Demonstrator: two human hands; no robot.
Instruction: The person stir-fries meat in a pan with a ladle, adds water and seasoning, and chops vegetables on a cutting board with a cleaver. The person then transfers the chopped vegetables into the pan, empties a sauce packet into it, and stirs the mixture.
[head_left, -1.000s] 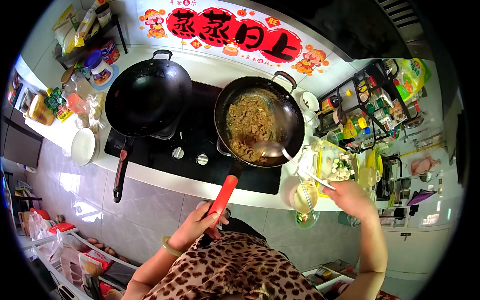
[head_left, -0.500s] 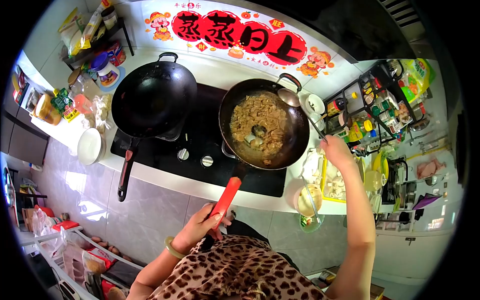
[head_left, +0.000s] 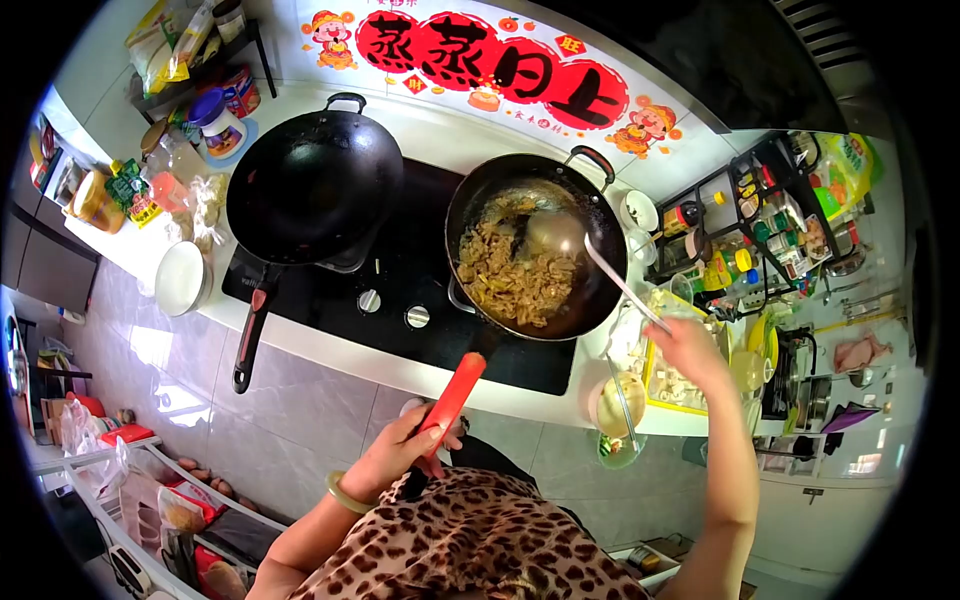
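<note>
Your left grip (head_left: 405, 447) is wrapped round the red handle (head_left: 455, 393) of the food-filled wok (head_left: 603, 280) on the stove (head_left: 405, 245). Your right grip (head_left: 688, 350) holds the ladle (head_left: 555, 233), bowl blurred, inside that wok near the food (head_left: 520, 288).

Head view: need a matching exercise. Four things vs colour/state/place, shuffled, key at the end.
Things
1. Ladle
2. Red handle
3. Left wok
4. Food

Descriptions
A. Black, touched by neither of the hands
B. Gripped by the left hand
C. Brown pieces inside the right wok
D. Held by the right hand

Pairs: 1-D, 2-B, 3-A, 4-C
</note>
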